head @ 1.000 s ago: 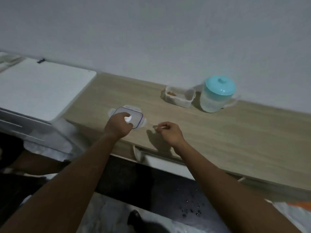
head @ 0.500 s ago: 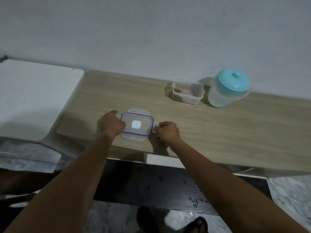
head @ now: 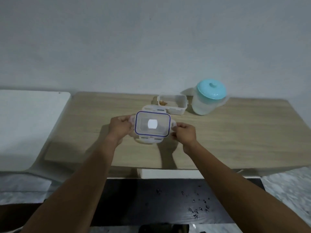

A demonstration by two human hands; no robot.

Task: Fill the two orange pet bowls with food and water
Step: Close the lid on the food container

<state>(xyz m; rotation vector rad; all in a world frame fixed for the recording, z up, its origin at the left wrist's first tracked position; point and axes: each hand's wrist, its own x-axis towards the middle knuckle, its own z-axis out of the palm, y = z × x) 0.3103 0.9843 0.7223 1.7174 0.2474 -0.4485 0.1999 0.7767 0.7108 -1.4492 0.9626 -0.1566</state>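
Our left hand (head: 120, 127) and right hand (head: 184, 134) pinch the lid (head: 152, 124); we should square it over the container (head: 175, 106) before pressing.

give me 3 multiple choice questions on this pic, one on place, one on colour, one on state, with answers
1. Where is the jug relative to the open container?
A) on its left
B) on its right
C) inside it

2. What colour is the jug's lid?
A) teal
B) red
C) black

3. How is the blue-sealed lid held?
A) untouched, lying flat
B) by one hand alone
C) by both hands

Answers:
1 B, the jug stands right of the container.
2 A, its top is pale teal.
3 C, the left hand and right hand each pinch an end tab.
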